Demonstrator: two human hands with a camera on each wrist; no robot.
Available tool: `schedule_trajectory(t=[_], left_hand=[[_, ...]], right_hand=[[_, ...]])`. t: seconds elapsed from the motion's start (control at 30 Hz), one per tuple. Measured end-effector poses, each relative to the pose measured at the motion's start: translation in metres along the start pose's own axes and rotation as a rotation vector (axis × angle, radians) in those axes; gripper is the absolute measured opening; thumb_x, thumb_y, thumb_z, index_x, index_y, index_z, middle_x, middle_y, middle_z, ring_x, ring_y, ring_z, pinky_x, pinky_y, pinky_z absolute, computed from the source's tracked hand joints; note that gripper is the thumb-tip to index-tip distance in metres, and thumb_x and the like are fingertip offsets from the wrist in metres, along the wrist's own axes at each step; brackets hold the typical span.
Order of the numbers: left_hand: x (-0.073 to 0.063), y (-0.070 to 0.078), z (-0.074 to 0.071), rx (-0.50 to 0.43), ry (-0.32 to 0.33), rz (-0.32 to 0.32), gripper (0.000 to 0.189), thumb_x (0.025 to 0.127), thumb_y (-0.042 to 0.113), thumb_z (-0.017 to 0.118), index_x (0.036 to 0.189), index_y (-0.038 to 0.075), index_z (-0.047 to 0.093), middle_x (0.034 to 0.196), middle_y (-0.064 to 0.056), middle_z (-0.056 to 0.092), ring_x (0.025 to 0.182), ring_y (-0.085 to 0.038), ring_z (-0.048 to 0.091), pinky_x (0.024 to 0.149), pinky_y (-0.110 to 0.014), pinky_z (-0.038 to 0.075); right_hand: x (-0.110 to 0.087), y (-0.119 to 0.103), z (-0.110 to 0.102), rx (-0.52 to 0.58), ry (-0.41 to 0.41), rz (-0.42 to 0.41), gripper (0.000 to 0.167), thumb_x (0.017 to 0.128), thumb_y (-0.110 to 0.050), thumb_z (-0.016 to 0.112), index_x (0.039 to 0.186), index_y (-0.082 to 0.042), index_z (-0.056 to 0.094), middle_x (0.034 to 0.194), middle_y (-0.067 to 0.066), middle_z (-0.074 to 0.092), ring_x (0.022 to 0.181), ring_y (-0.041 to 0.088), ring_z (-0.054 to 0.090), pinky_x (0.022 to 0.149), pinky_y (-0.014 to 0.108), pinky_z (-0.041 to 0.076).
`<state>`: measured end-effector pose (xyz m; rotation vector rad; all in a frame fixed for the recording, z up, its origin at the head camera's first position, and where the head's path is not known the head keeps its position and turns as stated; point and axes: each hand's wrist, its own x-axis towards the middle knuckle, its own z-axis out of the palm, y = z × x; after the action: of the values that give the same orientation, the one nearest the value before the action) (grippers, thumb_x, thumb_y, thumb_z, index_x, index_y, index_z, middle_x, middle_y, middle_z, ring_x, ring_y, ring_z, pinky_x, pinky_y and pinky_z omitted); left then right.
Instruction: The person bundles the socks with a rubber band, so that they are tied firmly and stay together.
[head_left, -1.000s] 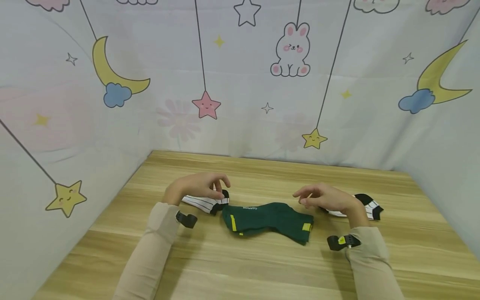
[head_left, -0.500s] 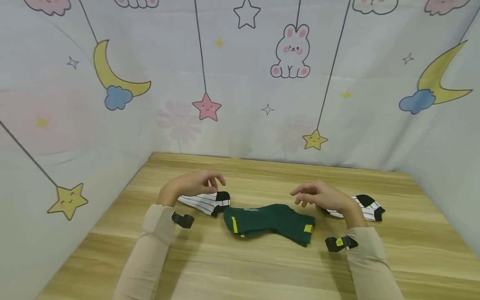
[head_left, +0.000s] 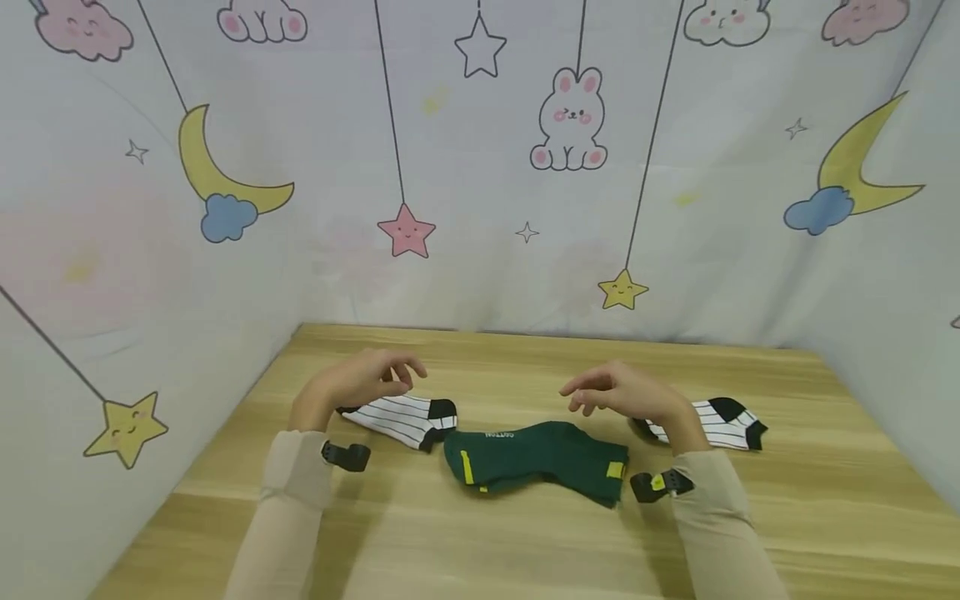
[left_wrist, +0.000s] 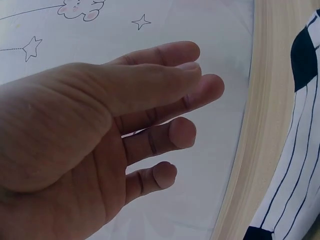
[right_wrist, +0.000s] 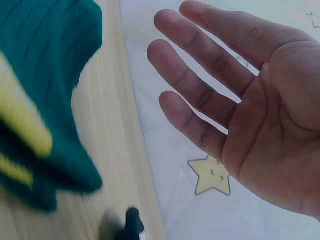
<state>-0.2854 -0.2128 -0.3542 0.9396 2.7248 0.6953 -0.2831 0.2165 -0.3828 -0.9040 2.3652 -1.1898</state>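
Dark green socks [head_left: 536, 457] with yellow patches lie flat at the middle of the table, in the head view. To their left is a white sock [head_left: 397, 418] with black stripes, heel and toe. A matching striped sock [head_left: 723, 423] lies to the right, partly hidden behind the right wrist. My left hand [head_left: 360, 379] hovers over the left striped sock, fingers loosely bent and holding nothing. Over the table between the green socks and the right striped sock, my right hand [head_left: 626, 390] hangs with relaxed fingers. Both palms show bare in the wrist views.
The wooden table [head_left: 480, 550] meets a white printed curtain [head_left: 480, 275] at its back edge, with more curtain at both sides. A black wrist camera [head_left: 347, 456] sits on the left sleeve, and another wrist camera [head_left: 660, 485] on the right one.
Both hands have drifted slightly left, the left one uncovering more of its striped sock. The head view has tilted up a little. The socks lie as before.
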Motion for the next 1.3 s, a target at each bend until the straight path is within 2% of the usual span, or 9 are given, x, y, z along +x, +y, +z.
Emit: schedule_trajectory(t=[0.07, 0.23, 0.4, 0.73, 1.1, 1.3], left_hand=[[-0.008, -0.004, 0.003, -0.011, 0.003, -0.031, 0.026, 0.099, 0.007, 0.062, 0.123, 0.018, 0.065, 0.102, 0.002, 0.068, 0.094, -0.016, 0.064, 0.078, -0.036, 0.052], [-0.020, -0.011, 0.006, -0.039, 0.033, -0.024, 0.025, 0.099, 0.007, 0.062, 0.122, 0.016, 0.065, 0.102, 0.000, 0.068, 0.096, -0.021, 0.064, 0.077, -0.038, 0.052], [-0.027, -0.017, 0.003, -0.039, 0.040, -0.044, 0.026, 0.099, 0.008, 0.061, 0.125, 0.012, 0.064, 0.107, -0.005, 0.069, 0.099, -0.024, 0.064, 0.078, -0.040, 0.052], [-0.031, -0.027, -0.002, -0.023, 0.068, -0.074, 0.028, 0.100, 0.011, 0.061, 0.128, 0.010, 0.063, 0.113, -0.010, 0.069, 0.099, -0.025, 0.064, 0.080, -0.043, 0.051], [-0.035, -0.029, -0.008, -0.019, 0.073, -0.110, 0.030, 0.100, 0.011, 0.061, 0.130, 0.009, 0.062, 0.121, -0.017, 0.065, 0.101, -0.029, 0.062, 0.086, -0.047, 0.050], [-0.035, -0.030, -0.013, -0.022, 0.063, -0.128, 0.032, 0.099, 0.012, 0.062, 0.130, 0.008, 0.061, 0.123, -0.020, 0.064, 0.104, -0.031, 0.061, 0.087, -0.048, 0.049]], right_hand=[[0.008, 0.000, 0.006, 0.005, -0.029, -0.012, 0.027, 0.104, -0.020, 0.056, 0.126, -0.008, 0.068, 0.107, 0.016, 0.071, 0.098, 0.043, 0.066, 0.091, 0.060, 0.048], [0.020, -0.001, 0.017, 0.013, -0.058, -0.047, 0.028, 0.103, -0.016, 0.057, 0.127, -0.005, 0.067, 0.108, 0.016, 0.071, 0.096, 0.041, 0.066, 0.090, 0.059, 0.049], [0.027, -0.007, 0.022, 0.010, -0.068, -0.049, 0.029, 0.103, -0.017, 0.058, 0.128, -0.005, 0.067, 0.107, 0.006, 0.071, 0.095, 0.036, 0.067, 0.091, 0.058, 0.049], [0.040, -0.014, 0.028, 0.092, -0.064, -0.007, 0.028, 0.101, -0.016, 0.061, 0.127, -0.005, 0.067, 0.111, 0.007, 0.070, 0.100, 0.042, 0.063, 0.092, 0.059, 0.048], [0.054, -0.030, 0.033, 0.087, -0.060, 0.000, 0.028, 0.101, -0.017, 0.062, 0.126, -0.006, 0.068, 0.111, 0.007, 0.070, 0.101, 0.045, 0.062, 0.092, 0.060, 0.047], [0.057, -0.035, 0.032, 0.071, -0.044, -0.010, 0.026, 0.101, -0.015, 0.061, 0.125, -0.008, 0.069, 0.110, 0.010, 0.070, 0.097, 0.038, 0.064, 0.091, 0.061, 0.047]])
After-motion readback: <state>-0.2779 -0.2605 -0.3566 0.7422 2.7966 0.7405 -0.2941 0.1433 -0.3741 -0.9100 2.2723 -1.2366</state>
